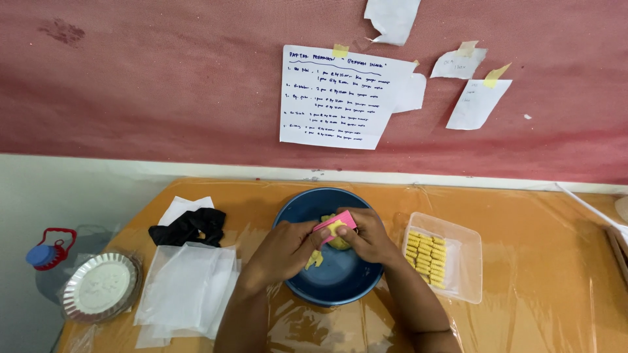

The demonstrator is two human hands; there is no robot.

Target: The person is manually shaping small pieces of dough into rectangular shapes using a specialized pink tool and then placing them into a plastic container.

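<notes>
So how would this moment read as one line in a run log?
left hand: on yellow dough | right hand: holds pink flat scraper | over round blue bowl | clear plastic tray of dough pieces beside

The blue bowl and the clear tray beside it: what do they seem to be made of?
Blue bowl: probably plastic, matte; even colour, only soft highlights. Clear tray: thin transparent plastic; the table shows through its walls, and it holds rows of yellow pieces.
</notes>
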